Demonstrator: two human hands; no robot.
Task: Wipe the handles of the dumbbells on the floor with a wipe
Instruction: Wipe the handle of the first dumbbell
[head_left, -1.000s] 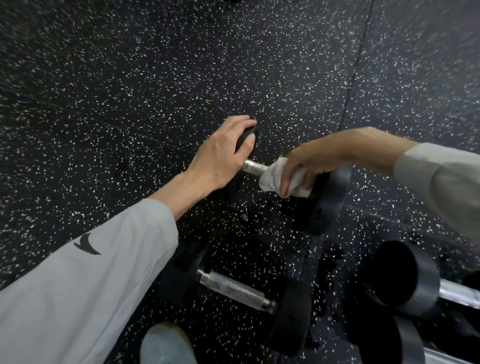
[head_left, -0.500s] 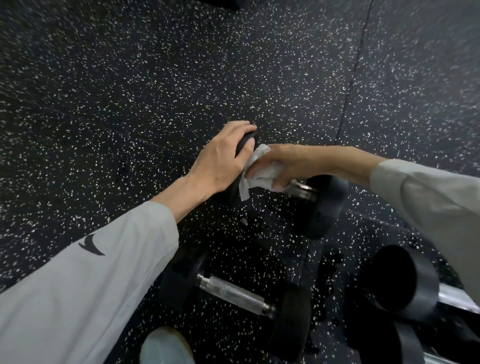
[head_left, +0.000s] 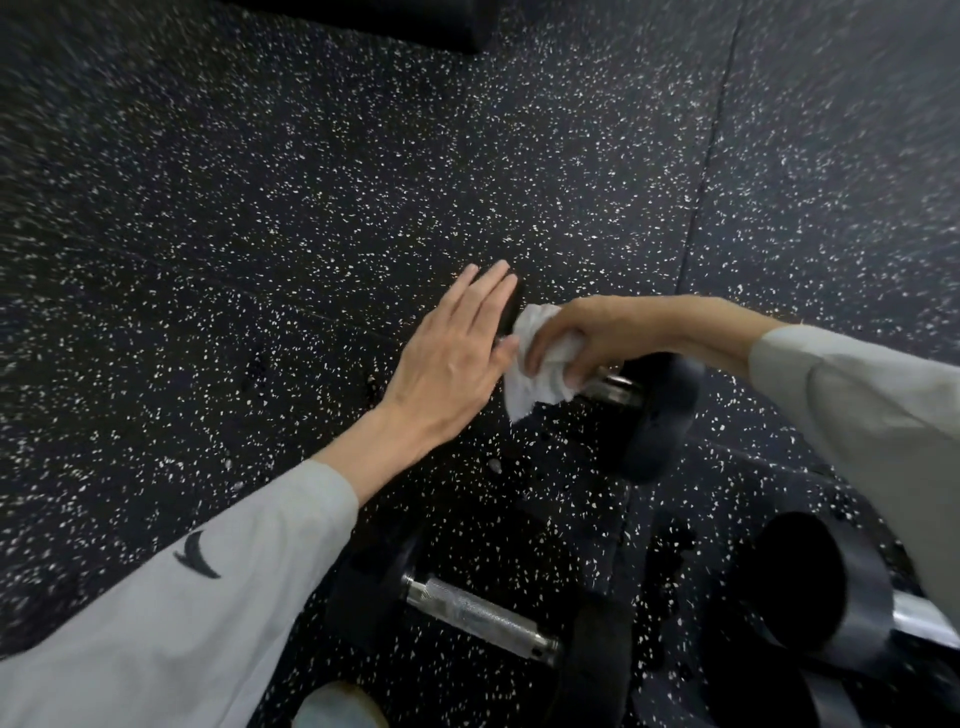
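Both hands meet: right hand (head_left: 587, 338) fingers (head_left: 540, 353) clutch wipe (head_left: 540, 374) on handle (head_left: 615, 389).

This looks like a gym, most likely its free-weights area. The floor (head_left: 363, 182) is black rubber matting flecked with white, laid in large tiles with a seam (head_left: 711, 156) running between them, the kind of surface put down under weights. Several dumbbells lie on it: one with black round ends and a metal handle (head_left: 654, 410), another nearer with a knurled steel handle (head_left: 478, 616), and larger black-ended ones (head_left: 810, 582) at the lower right, while the edge of a dark padded object (head_left: 363, 21) shows at the top.
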